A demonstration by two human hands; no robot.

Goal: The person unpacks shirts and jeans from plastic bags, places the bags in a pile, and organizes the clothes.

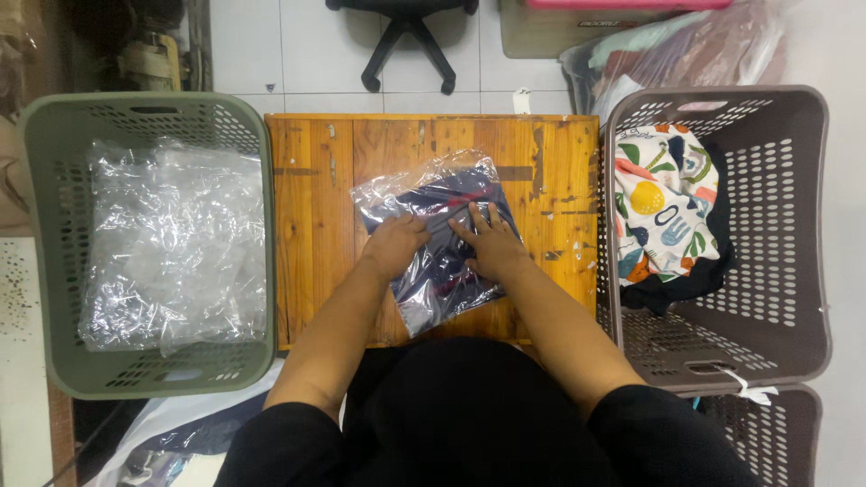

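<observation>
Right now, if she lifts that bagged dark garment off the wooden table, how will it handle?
Likely floppy: the bagged garment is folded cloth in thin crinkled plastic, so it should sag. Probably slippery, given the glossy film under both hands. It lies flat, so rolling is unlikely.

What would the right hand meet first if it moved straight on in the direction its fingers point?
The right hand lies flat on the clear bag with dark clothing, fingers pointing away from the person. Going on, it would probably cross the bag's far edge, then bare wooden table.
</observation>
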